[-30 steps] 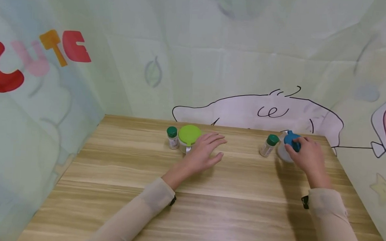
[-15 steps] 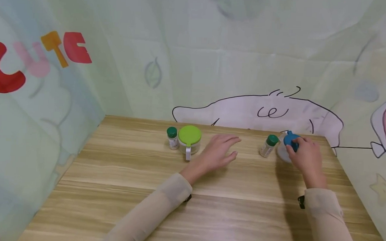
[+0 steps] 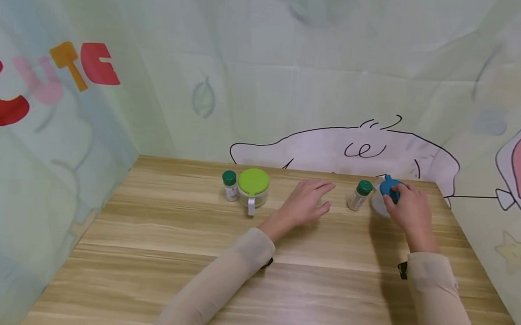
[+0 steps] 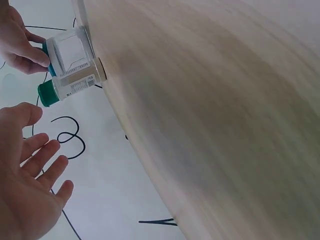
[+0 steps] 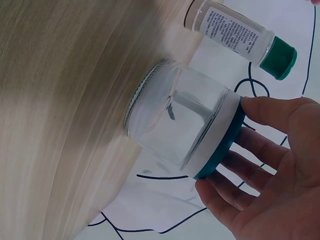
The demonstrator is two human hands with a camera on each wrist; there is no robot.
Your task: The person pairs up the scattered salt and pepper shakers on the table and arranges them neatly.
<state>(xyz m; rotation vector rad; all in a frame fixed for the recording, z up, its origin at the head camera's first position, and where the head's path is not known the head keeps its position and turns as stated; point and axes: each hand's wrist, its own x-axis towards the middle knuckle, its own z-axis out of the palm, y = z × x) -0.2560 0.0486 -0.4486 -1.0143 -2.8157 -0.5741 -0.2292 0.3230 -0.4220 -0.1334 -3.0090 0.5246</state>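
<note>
My right hand (image 3: 411,210) grips the blue lid (image 5: 227,137) of a clear glass jar (image 5: 175,115) from above, thumb on one side and fingers on the other. The jar stands upright at the back right of the table. Close to its left is a spice bottle (image 3: 358,198) with a green cap and a printed label. My left hand (image 3: 304,203) is held over the table left of that bottle, fingers spread and holding nothing. In the left wrist view its fingers (image 4: 42,160) are apart from the bottle's green cap (image 4: 48,93).
Farther left stand a jar with a lime-green lid (image 3: 254,181) and a handle facing me, and beside it a second green-capped spice bottle (image 3: 231,188). A printed cloth backdrop (image 3: 263,104) rises behind the wooden table (image 3: 151,254) and along its sides.
My left hand has moved right, away from the lime-lidded jar and towards the right-hand spice bottle, uncovering the jar's handle. My right hand stays on the blue lid.
</note>
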